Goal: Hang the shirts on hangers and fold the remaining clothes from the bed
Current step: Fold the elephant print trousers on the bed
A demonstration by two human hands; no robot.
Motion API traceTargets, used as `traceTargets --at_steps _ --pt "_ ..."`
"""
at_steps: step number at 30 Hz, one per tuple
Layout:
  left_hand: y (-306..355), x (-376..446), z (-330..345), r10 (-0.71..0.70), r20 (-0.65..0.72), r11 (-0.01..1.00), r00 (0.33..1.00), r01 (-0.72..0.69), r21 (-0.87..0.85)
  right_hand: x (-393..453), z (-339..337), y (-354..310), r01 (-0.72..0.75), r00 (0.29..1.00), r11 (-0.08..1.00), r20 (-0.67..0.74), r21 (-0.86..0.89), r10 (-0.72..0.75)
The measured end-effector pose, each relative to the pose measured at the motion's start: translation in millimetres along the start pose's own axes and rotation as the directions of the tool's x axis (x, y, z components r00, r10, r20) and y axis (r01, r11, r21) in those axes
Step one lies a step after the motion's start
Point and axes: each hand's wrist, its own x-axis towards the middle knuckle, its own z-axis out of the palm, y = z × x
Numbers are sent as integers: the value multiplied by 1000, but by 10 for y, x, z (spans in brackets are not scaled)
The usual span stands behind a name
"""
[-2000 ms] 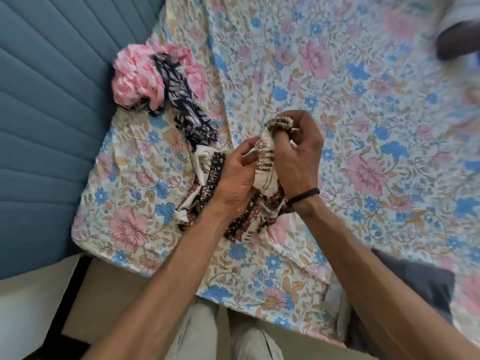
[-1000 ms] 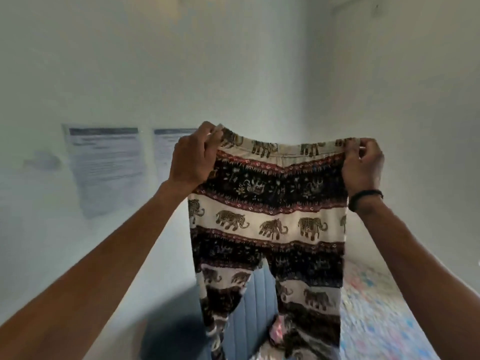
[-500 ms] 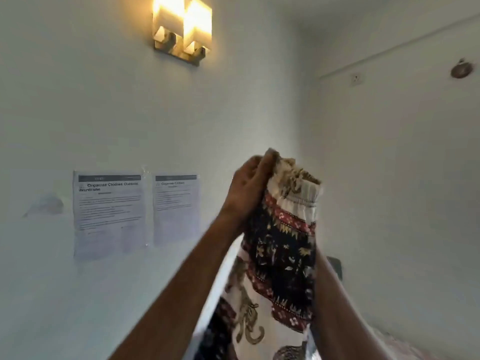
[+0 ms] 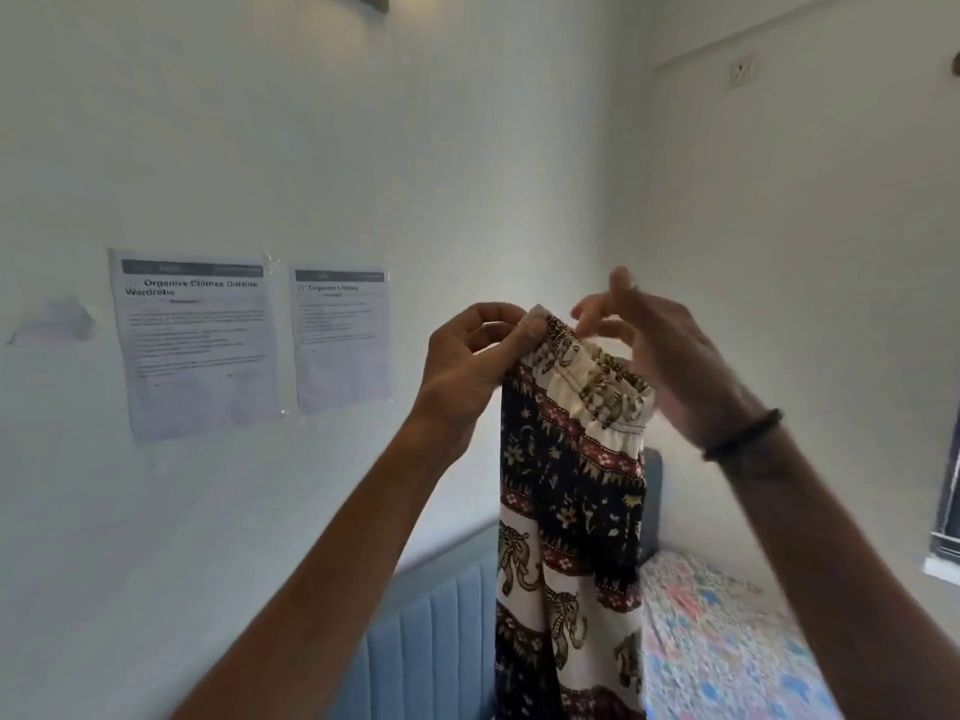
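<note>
Head view, and up go the elephant-print trousers [image 4: 569, 511], held high in front of the white wall! Left hand [image 4: 467, 366] pinches one end of the gathered elastic waistband [image 4: 592, 387] between thumb and fingers, and the legs hang straight down, doubled side to side. Right hand [image 4: 670, 356] is just behind the other end of the waistband, fingers spread and blurred; it looks to be letting go or regrasping, and I cannot tell whether it touches the cloth.

My read on progress: this garment is mid-fold, halved lengthwise at best, with the crosswise folds and the laying down to come. No hangers or shirts show from here, so the rest of the job can't be judged.

Room to move: plenty of open air ahead. Below, the blue padded headboard [image 4: 441, 631] sits along the wall, and the floral bedsheet [image 4: 727, 641] spreads toward the lower right, its head edge just beyond the hanging legs, a fair landing spot. Two printed sheets [image 4: 197, 340] are taped on the wall, well apart to the left.
</note>
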Motion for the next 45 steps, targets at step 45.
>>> traceTargets --at_steps 45 --pt "-305 -1091 -809 383 111 780 917 -385 493 -2257 820 121 -569 747 809 317 -151 585"
